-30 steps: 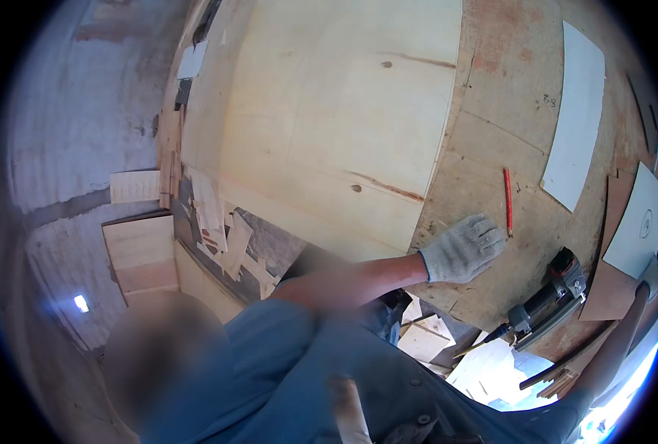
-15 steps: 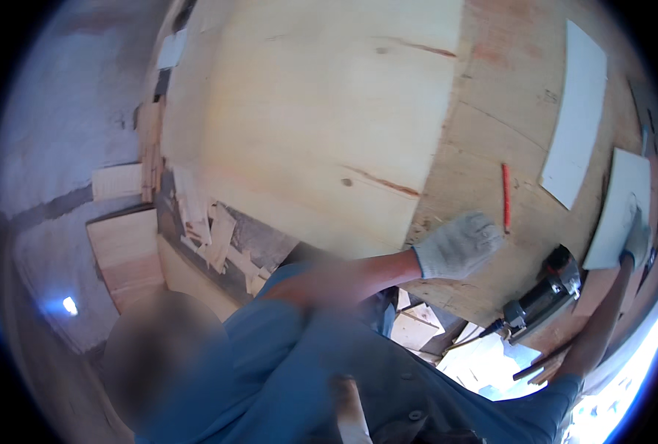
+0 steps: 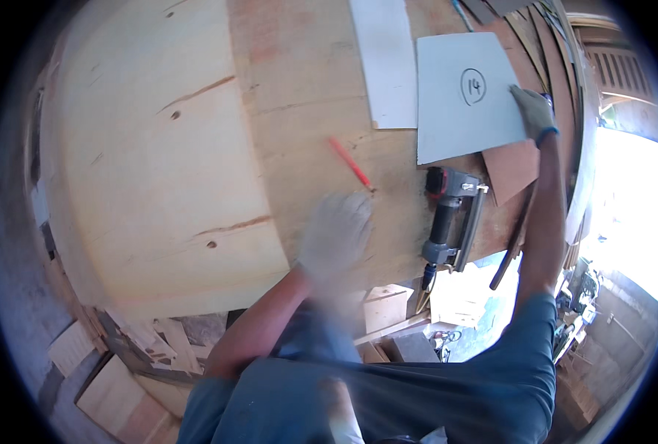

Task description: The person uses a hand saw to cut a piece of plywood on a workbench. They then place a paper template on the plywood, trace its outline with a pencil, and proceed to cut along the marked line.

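Head camera view: the right hand [image 3: 534, 115], in a pale glove, has its fingers at the right edge of a white marked panel [image 3: 447, 118] — whether they pinch that edge or only rest there, I cannot tell. The panel lies at the far right of the wooden workbench [image 3: 299, 163], just beside a long white strip [image 3: 384, 66] and partly over a reddish-brown board [image 3: 511, 169]. Below it, nearer the body, sits a pneumatic nail gun [image 3: 442, 222]. The gloved left hand [image 3: 336, 233] is over the bench near the plywood sheet [image 3: 144, 170], its fingertips close to a red pencil [image 3: 351, 164]; blur hides how far its fingers are curled.
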Demonstrator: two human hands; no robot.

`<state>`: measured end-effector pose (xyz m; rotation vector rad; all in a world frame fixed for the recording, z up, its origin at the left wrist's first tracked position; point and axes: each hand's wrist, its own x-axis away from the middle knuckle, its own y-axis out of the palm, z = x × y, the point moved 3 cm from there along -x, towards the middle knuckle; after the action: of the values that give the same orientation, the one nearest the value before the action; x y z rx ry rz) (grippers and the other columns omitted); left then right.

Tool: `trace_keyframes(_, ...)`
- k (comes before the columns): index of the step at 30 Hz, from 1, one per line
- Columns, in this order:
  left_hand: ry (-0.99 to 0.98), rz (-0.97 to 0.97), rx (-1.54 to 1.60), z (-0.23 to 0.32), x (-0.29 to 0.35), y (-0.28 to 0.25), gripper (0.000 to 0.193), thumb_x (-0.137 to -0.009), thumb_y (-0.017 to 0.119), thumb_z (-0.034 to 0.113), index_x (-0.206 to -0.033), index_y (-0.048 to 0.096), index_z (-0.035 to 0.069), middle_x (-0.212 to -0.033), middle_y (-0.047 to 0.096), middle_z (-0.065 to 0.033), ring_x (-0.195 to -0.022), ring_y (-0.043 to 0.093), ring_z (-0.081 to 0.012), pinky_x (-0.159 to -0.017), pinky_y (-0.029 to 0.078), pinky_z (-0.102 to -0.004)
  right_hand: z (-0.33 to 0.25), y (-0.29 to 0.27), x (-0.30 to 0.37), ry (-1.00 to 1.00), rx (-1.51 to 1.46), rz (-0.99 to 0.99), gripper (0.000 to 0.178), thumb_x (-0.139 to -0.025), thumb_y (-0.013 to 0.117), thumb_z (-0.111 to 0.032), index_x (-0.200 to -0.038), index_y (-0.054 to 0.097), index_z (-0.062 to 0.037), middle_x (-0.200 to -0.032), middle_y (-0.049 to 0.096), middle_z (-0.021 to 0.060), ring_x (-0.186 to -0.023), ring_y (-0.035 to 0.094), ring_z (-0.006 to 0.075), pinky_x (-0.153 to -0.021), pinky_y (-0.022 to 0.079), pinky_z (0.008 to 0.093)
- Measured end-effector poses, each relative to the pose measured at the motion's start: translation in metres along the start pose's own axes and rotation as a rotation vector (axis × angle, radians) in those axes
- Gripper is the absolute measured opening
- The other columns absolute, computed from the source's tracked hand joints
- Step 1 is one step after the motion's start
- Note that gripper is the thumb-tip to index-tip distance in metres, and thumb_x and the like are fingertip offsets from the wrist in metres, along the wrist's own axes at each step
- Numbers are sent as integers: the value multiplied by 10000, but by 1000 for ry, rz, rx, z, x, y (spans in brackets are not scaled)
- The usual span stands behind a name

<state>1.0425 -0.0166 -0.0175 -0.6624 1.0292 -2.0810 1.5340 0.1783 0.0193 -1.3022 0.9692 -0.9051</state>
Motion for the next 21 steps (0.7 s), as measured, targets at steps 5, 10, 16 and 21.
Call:
trace_keyframes(5, 90, 351, 153, -9, 27, 4, 325, -891, 597, 265, -1105, 624, 22, -1149, 604, -164, -1136, 548, -343, -1013, 418, -485, -104, -105, 1, 490, -739, -122, 293, -946, 632, -298, -977, 687, -12, -893, 612, -4, -862, 532, 98, -811, 414, 266)
trace_keyframes(10, 144, 398, 343, -19, 42, -15, 410, -895, 609, 311, -1181, 605, 17, -1203, 587, -169, -1070, 585, -352, -977, 444, -485, -256, -185, 18, 496, -510, 109, 325, -998, 569, -327, -1012, 681, -22, -870, 624, 27, -761, 578, 124, -693, 454, 242)
trace_keyframes(16, -8, 294, 2006, -71, 152, -89, 558, -1031, 433, 468, -1410, 464, 59, -1321, 579, -103, -1157, 586, -223, -984, 476, -392, -578, -207, 20, 18, -405, 328, 104, -909, 681, -114, -1004, 708, -83, -880, 688, 63, -796, 653, 137, -688, 501, 278)
trace_keyframes(21, -212, 548, 1831, -179, 321, -118, 592, -1028, 438, 507, -1411, 429, 57, -1339, 570, -138, -1230, 563, -266, -1007, 481, -442, -789, -153, 38, -29, -427, -104, 286, -870, 663, -353, -975, 657, -87, -873, 632, 119, -896, 616, 331, -826, 475, 461)
